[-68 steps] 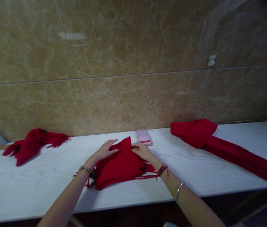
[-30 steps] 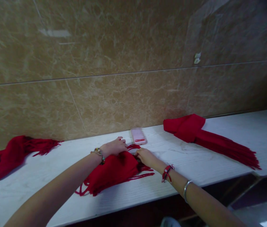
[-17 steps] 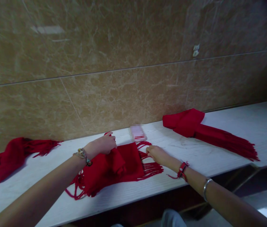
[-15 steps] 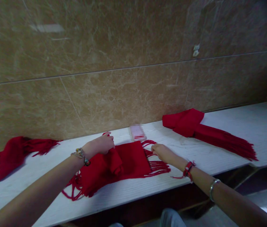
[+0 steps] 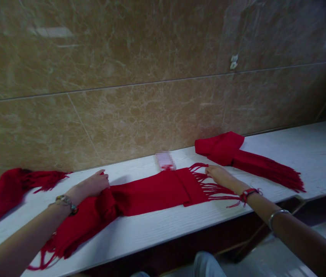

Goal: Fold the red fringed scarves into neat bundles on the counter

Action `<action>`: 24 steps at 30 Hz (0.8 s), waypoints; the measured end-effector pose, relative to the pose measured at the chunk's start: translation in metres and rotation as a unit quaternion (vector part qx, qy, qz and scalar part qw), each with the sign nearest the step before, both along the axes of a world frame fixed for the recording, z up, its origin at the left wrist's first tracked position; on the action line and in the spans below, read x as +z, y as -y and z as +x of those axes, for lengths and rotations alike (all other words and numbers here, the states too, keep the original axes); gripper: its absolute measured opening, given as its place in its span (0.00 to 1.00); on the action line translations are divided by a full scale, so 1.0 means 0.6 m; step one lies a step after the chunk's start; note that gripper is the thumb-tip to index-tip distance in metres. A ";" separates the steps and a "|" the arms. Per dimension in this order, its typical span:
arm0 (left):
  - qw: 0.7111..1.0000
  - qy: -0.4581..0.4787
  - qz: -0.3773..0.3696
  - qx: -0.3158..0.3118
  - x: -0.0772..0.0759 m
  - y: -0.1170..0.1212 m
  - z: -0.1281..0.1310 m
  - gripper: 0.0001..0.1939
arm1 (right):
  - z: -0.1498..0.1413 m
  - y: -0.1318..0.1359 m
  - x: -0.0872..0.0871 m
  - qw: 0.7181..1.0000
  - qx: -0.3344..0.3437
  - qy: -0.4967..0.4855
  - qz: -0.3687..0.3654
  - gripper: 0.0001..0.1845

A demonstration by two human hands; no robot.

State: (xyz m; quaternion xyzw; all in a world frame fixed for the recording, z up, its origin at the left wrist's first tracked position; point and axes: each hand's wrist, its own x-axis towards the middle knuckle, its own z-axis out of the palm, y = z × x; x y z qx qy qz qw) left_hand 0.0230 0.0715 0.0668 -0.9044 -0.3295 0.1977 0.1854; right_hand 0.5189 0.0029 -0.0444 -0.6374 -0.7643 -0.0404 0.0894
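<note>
A red fringed scarf (image 5: 154, 194) lies partly spread across the white bench top, with its left part still folded in layers. My left hand (image 5: 93, 184) is closed on the upper edge of the folded part and lifts it a little. At the right end, my right hand (image 5: 219, 175) pinches the fringe near the scarf's far corner. A folded strip shows just inside that fringed end. More fringe hangs loose at the lower left, near the front edge.
A second red scarf (image 5: 226, 150) lies crossed over itself at the right, against the marble wall (image 5: 139, 115). A third, crumpled red scarf (image 5: 9, 194) is at the far left. A phone (image 5: 165, 160) lies behind the middle scarf. The bench top (image 5: 157, 227) ends at a dark front edge.
From a compact folded bundle, the middle scarf has been drawn out lengthwise. My right hand has moved right with the fringe, and my left hand has moved left with the folded part.
</note>
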 end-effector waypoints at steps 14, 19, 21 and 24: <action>0.991 0.112 0.031 0.066 -0.050 0.006 0.051 0.17 | -0.179 0.023 0.014 0.982 0.153 -0.104 0.049 0.26; 0.964 0.234 -0.028 0.121 -0.139 0.091 0.110 0.24 | -0.180 0.049 -0.010 0.983 0.164 -0.085 0.011 0.24; 0.962 0.231 -0.058 0.131 -0.157 0.113 0.105 0.24 | -0.162 0.051 -0.012 0.984 0.159 -0.075 0.014 0.25; 0.963 0.219 -0.088 0.128 -0.156 0.135 0.088 0.24 | -0.142 0.052 -0.015 0.985 0.160 -0.067 0.021 0.25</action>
